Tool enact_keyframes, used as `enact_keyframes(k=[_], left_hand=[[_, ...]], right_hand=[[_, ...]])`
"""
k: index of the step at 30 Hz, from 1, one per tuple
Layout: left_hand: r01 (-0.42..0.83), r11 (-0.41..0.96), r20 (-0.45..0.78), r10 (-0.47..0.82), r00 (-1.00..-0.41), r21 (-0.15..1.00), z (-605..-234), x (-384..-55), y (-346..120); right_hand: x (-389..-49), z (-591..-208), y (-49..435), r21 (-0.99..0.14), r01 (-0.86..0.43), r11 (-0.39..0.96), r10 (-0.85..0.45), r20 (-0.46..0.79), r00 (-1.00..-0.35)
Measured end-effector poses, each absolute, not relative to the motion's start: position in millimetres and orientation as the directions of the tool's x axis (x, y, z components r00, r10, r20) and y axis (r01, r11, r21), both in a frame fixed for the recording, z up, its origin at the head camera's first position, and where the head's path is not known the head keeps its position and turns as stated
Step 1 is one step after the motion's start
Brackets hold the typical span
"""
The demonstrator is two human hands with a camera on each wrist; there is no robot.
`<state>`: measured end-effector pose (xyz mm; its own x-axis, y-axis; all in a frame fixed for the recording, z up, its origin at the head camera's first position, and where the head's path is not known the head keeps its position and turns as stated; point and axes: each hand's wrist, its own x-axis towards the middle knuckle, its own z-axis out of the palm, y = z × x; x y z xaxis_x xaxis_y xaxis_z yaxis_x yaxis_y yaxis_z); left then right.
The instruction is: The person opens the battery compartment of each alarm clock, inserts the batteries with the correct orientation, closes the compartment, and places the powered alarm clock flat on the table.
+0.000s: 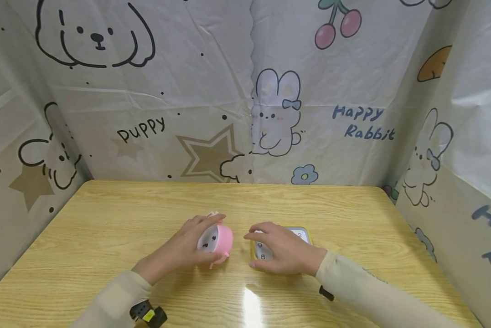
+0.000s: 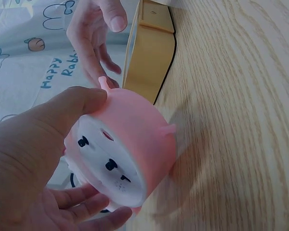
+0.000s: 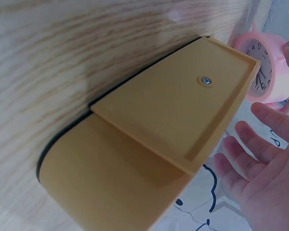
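A round pink alarm clock [image 1: 225, 241] is in my left hand [image 1: 193, 241], thumb on one side and fingers on the other. Its white back [image 2: 111, 166], with black knobs, faces the left palm. Part of its numbered dial [image 3: 260, 67] shows in the right wrist view. Just to the right, a yellow square clock [image 1: 301, 232] lies on its back, numbers upward. Over its face is my right hand [image 1: 284, 248], fingers extended and slightly bent, hiding much of the dial. In the right wrist view, these fingers [image 3: 250, 159] are apart from the yellow casing [image 3: 178, 101].
Both clocks are on a wood-grain table [image 1: 122, 214]. Behind it hangs a pale cloth [image 1: 212, 100] printed with cartoon animals, and a similar cloth [image 1: 471, 150] closes off the right side. Dark straps [image 1: 148, 313] are on the wrists over pale sleeves.
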<state>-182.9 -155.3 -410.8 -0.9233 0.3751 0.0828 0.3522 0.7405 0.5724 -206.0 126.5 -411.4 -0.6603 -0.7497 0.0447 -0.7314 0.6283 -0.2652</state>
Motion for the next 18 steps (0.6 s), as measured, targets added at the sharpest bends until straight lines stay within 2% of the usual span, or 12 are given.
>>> enact_keyframes(k=[9, 18], left_hand=[[0.373, 0.710, 0.121, 0.380, -0.917, 0.597, -412.3, -181.7, -158.9], [0.327, 0.668, 0.066, 0.385, -0.920, 0.669, -414.0, -182.3, -164.9]], right_hand=[[-205.8, -412.1, 127.9, -0.268, -0.725, 0.635, -0.745, 0.036, -0.666], [-205.8, -411.2, 128.8, -0.267, -0.722, 0.638, -0.744, 0.025, -0.667]])
